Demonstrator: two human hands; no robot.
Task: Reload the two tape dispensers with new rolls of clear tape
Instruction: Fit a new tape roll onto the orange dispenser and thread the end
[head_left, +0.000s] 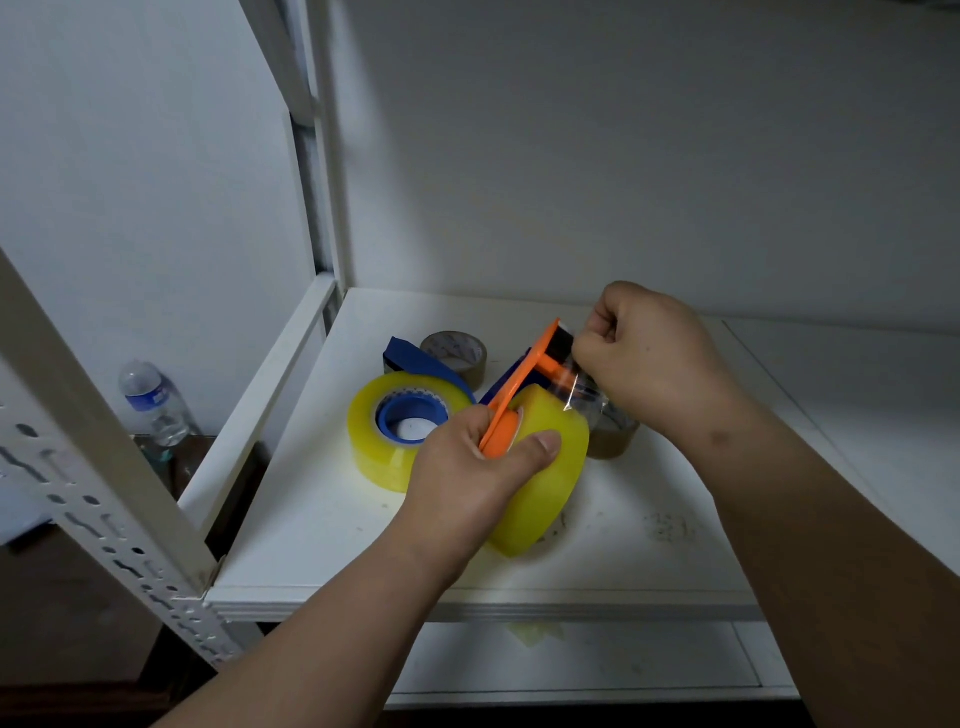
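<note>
The orange dispenser (524, 384) with its new roll (545, 467) is held above the shelf (322, 519). The left hand (467, 467) grips them; the right hand (644, 358) pinches the tape end (571, 387). That film may fold onto itself or tear skewed if pulled off-line. The blue dispenser (415, 410) sits loaded beside.

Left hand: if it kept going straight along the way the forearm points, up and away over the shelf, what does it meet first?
Probably the brown tape roll at the back; the left hand already grips the orange dispenser. Depth unclear.
</note>
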